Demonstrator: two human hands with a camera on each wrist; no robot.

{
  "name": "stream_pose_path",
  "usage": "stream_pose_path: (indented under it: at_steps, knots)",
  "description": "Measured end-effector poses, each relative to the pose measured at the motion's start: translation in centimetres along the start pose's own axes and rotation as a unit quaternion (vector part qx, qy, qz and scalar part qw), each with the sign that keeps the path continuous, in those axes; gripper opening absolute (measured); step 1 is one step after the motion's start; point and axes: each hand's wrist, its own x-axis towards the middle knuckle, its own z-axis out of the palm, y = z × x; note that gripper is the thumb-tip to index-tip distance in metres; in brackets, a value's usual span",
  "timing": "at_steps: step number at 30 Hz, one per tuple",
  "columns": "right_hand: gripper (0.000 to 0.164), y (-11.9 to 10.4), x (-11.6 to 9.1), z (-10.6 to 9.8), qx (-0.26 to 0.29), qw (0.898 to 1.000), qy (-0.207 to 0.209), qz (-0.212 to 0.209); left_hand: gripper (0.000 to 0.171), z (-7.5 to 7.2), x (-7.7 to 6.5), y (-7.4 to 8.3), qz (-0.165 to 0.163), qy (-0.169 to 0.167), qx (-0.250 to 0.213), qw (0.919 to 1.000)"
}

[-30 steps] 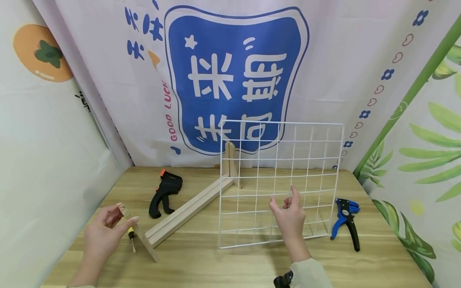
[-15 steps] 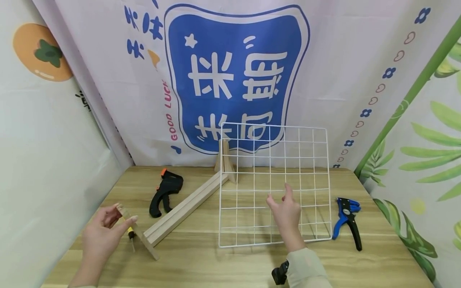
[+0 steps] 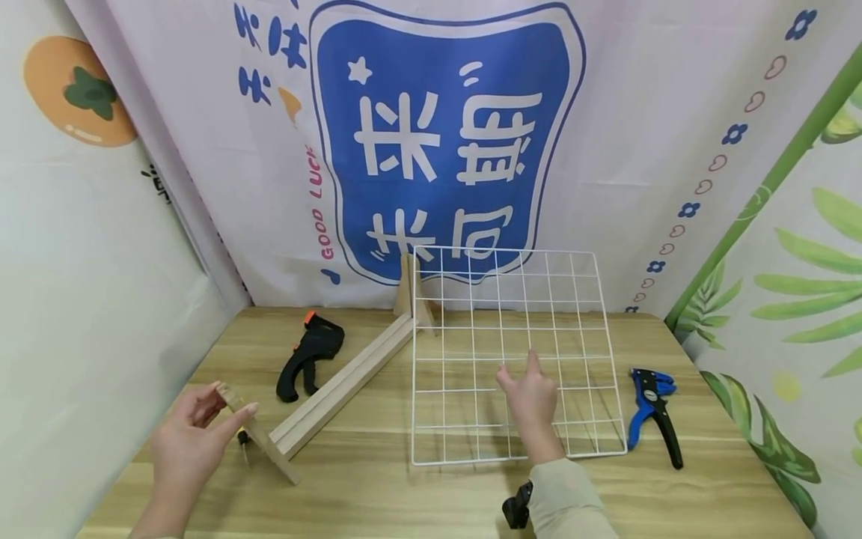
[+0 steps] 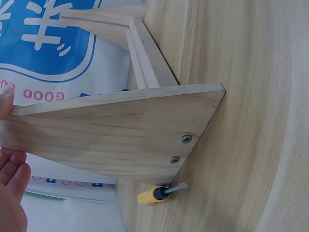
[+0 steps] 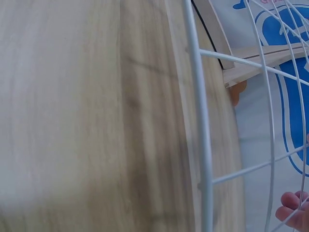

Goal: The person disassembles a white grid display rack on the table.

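My left hand (image 3: 185,442) holds the near end board (image 3: 266,442) of a pale wooden stand between thumb and fingers. Two grooved rails (image 3: 343,385) run from it to an upright wooden end (image 3: 412,299) at the back. In the left wrist view, two screw heads (image 4: 186,139) sit in the tapered board (image 4: 111,130). My right hand (image 3: 532,404) grips a white wire grid panel (image 3: 414,359) low down, some fingers curled at its wires. The panel leans back, its lower edge close over the table, its left side overlapping the stand's far end.
A screwdriver with a yellow handle (image 4: 150,195) lies beside the near board. Left of the rails lies a black clamp (image 3: 323,340) with orange tips. A blue and black wire stripper (image 3: 653,412) is just right of the panel. A printed curtain (image 3: 626,135) hangs behind the table.
The grid panel has tilted farther back, its top right corner dropping and shifting left. My right hand has moved slightly left. The stand's far end has swung left while my left hand keeps its hold.
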Motion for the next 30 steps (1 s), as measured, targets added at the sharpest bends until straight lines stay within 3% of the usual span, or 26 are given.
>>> stream_pose_path:
  at_steps: [8, 20, 30]
  knots:
    - [0.062, -0.2, -0.1, 0.6, -0.027, 0.999, -0.023, 0.029, 0.051, 0.0, -0.2, 0.0, 0.014, 0.03, 0.008, 0.9994]
    - [0.06, 0.6, -0.5, 2.1, -0.044, 0.996, -0.06, 0.05, 0.054, 0.0, -0.1, 0.2, 0.035, 0.017, 0.048, 0.9981]
    - [0.058, 0.8, -0.7, 2.7, -0.029, 0.995, -0.069, 0.061, 0.054, -0.1, -0.3, -0.2, 0.0, 0.008, 0.052, 0.9986]
